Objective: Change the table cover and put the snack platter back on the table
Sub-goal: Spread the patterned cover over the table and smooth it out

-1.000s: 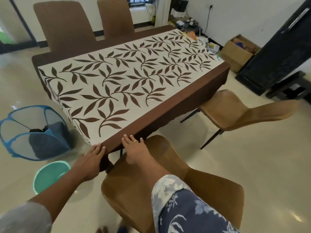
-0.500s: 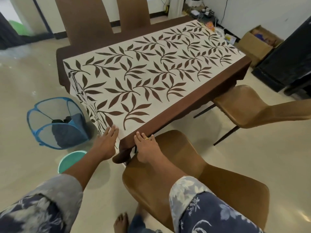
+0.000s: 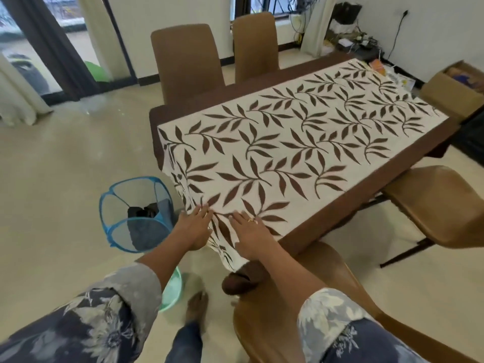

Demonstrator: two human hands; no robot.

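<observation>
L hand (image 3: 193, 227) & R hand (image 3: 252, 238) are lying flat, fingers straight, pressing on the leafy table cover (image 3: 288, 153) at its 6 o'clock corner. The cover is lying over the brown table (image 3: 353, 196) & hanging down at the 9 o'clock end. A blue net basket (image 3: 136, 213) is sitting on the floor at 9 o'clock from the hands.

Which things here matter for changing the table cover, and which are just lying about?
In the job: leaf-print cover; table; left hand and right hand, both flat on the cover's near corner. The snack platter is not in view.

Lying about: blue mesh hamper; green basin; chairs; cardboard box.
</observation>
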